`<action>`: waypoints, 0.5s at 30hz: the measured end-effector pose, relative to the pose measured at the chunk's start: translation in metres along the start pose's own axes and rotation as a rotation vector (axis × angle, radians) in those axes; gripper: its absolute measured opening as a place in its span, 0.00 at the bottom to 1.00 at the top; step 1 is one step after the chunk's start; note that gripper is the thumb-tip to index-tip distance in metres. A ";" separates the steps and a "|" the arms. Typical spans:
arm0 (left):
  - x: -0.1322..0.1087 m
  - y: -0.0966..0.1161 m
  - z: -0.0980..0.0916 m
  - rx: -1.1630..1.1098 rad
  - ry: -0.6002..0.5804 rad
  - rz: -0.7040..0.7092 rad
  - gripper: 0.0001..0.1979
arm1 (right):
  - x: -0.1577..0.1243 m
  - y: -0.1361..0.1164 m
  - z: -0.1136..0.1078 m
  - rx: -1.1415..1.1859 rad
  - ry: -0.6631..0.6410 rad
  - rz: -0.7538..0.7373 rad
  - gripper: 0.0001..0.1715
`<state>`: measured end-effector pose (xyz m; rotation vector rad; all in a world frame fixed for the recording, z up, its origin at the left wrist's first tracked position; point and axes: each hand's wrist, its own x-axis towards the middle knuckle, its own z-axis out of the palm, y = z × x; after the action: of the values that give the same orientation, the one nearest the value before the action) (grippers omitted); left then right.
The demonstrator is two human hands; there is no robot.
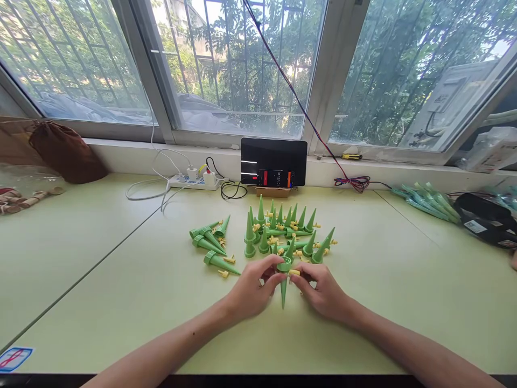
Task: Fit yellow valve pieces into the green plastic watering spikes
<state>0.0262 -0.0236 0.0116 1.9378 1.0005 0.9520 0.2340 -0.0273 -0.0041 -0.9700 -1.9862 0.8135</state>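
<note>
My left hand (260,283) grips a green plastic watering spike (284,291) by its collar, with the open ring upward and the tip pointing down toward me. Between the thumb and fingers of my right hand (319,285) is a small yellow valve (294,272), held against the side of the spike just below the collar. Whether the valve sits in the spike I cannot tell. Just beyond my hands stand several green spikes (309,245), many upright, with yellow valves among them. To the left lies a looser group of green spikes (208,241), with a loose yellow valve (223,274) beside it.
A tablet (274,153) leans at the back behind a phone (276,179) on a small stand. Left of them is a power strip (194,182) with cables. A brown bag (67,153) stands far left; green plastic bundles (428,202) and a black case (487,218) lie at right.
</note>
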 end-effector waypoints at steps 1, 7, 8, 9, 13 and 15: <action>0.000 0.000 0.000 0.000 -0.001 -0.002 0.05 | 0.000 -0.001 0.000 0.001 0.001 0.002 0.21; 0.000 0.002 -0.001 0.006 -0.002 0.005 0.05 | 0.001 -0.003 0.000 0.039 -0.009 0.034 0.23; 0.000 0.002 -0.001 0.010 -0.002 0.005 0.04 | 0.001 -0.003 0.000 0.044 -0.011 0.039 0.24; 0.000 0.002 -0.001 0.014 -0.002 0.006 0.04 | 0.001 -0.003 0.000 0.049 -0.014 0.044 0.24; 0.000 0.002 -0.001 0.031 0.005 0.014 0.04 | 0.001 -0.003 0.000 0.070 -0.021 0.064 0.25; 0.000 0.001 -0.001 0.040 0.010 0.022 0.04 | 0.002 -0.003 0.001 0.067 -0.021 0.070 0.25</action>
<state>0.0255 -0.0241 0.0131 1.9828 1.0130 0.9617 0.2318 -0.0273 -0.0018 -1.0004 -1.9393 0.9268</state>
